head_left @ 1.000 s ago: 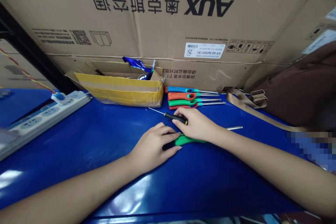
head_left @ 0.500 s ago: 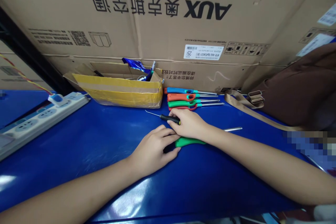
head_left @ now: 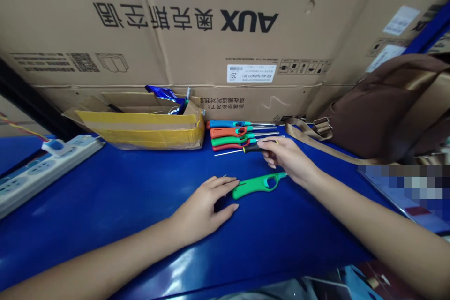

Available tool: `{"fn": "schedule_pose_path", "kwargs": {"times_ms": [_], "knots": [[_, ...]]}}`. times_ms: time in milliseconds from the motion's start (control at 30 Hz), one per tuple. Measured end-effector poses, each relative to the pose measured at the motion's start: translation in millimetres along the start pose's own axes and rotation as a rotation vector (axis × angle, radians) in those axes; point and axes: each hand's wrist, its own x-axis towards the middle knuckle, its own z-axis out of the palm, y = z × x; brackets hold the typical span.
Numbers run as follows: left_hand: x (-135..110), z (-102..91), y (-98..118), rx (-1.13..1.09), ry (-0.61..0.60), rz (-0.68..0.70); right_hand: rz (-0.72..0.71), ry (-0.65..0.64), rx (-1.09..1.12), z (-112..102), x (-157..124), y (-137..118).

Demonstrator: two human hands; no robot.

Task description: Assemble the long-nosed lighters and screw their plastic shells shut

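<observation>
My right hand [head_left: 290, 157] is closed round the black handle of a hook pick [head_left: 251, 148], whose thin metal shaft points left. Below it a green gas lighter [head_left: 250, 187] lies on the blue table [head_left: 140, 197]; its metal tube is mostly hidden behind my right hand and wrist. My left hand [head_left: 202, 204] rests on the table with thumb and fingers apart, fingertips touching the butt end of that lighter. A tiny thin piece, too small to name, shows by the left fingertips. Just beyond the pick lie several more lighters, among them a blue one [head_left: 225, 124] and an orange one [head_left: 223, 132].
A yellow-taped carton [head_left: 151, 133] holding a blue wrapper [head_left: 163, 93] stands at the back. On the left lies a white power strip [head_left: 70, 154] with a plug. A brown bag [head_left: 372, 108] with its strap sits at right. Large cardboard [head_left: 190, 56] forms the back wall.
My right hand has moved right with the hook pick, off the green lighter, which now shows more of its body. My left hand stays by the lighter's end. The view has shifted right.
</observation>
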Motion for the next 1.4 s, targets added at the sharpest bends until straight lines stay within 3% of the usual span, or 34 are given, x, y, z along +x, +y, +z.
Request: {"fn": "schedule_pose_path", "kwargs": {"times_ms": [167, 300, 467, 767, 1033, 1400], "knots": [[14, -0.5, 12, -0.085, -0.005, -0.074, 0.049, 0.004, 0.185, -29, -2, 0], [18, -6.5, 1, -0.112, 0.165, -0.107, 0.011, 0.044, 0.244, -39, 0, 5], [17, -14.1, -21, 0.006, 0.319, -0.088, -0.059, 0.109, 0.216, -37, -1, 15], [18, -12.4, -24, 0.021, 0.209, -0.020, -0.125, 0.157, -0.139, -26, -8, 20], [18, -13.6, -25, 0.012, 0.212, -0.016, -0.082, 0.078, 0.012, -23, -8, 24], [18, -13.2, -17, -0.073, 0.314, 0.082, -0.079, -0.044, 0.177, -16, -16, 23]]}}
